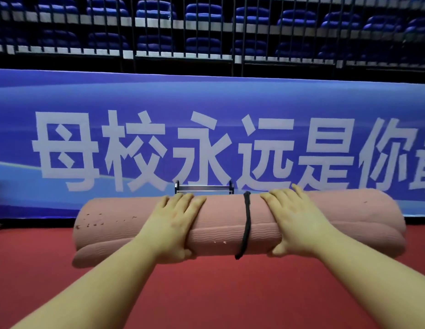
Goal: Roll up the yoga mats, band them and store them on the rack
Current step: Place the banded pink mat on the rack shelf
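A rolled pink yoga mat (221,224) is held lying crosswise in front of me, above the red floor. A black band (246,224) circles it near the middle. My left hand (173,224) grips the roll left of the band, fingers over the top and thumb underneath. My right hand (294,222) grips it right of the band in the same way. Just behind the mat, the top of a dark metal rack (204,188) shows between my hands; the rest of it is hidden by the roll.
A long blue banner (206,143) with large white characters stands across the far side. Above it are black railings (232,32) and rows of blue seats (202,10). Red floor (218,293) stretches below my arms.
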`<state>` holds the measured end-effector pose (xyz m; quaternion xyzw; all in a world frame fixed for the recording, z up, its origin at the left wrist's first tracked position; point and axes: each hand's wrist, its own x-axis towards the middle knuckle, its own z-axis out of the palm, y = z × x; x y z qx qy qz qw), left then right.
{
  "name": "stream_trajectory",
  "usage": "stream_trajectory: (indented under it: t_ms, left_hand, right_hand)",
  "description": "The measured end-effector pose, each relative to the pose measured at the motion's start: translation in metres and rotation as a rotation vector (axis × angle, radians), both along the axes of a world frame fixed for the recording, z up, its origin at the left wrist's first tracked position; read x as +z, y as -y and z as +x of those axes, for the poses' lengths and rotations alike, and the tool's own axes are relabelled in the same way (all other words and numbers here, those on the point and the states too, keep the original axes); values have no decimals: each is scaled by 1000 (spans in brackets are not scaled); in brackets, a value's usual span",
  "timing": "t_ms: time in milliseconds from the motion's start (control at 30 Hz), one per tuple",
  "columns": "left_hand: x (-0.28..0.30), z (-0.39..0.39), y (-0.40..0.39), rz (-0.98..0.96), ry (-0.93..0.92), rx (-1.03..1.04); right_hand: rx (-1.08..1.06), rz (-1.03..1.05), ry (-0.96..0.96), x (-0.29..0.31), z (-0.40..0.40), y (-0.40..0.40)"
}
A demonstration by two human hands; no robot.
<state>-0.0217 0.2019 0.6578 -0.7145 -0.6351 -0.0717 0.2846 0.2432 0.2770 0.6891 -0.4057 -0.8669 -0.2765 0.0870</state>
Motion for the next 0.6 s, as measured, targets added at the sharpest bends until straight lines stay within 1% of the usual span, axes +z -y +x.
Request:
stream_trajectory:
  t_ms: [100,300,400,500,600]
  left_hand:
    - [65,5,-15,2,23,-24]
    - [241,22,-40,19,57,-35]
    - [307,41,-47,69,42,-57]
    - [339,61,-48,46,68,-46]
    - [339,64,-55,46,56,-8]
  right_hand:
    - [-20,-30,36,74,6,-8]
    - [-21,-11,32,249,26,-26]
    - [3,10,5,313,42,-37]
    - [21,16,3,350,59,-40]
    - [44,18,-14,352,62,-48]
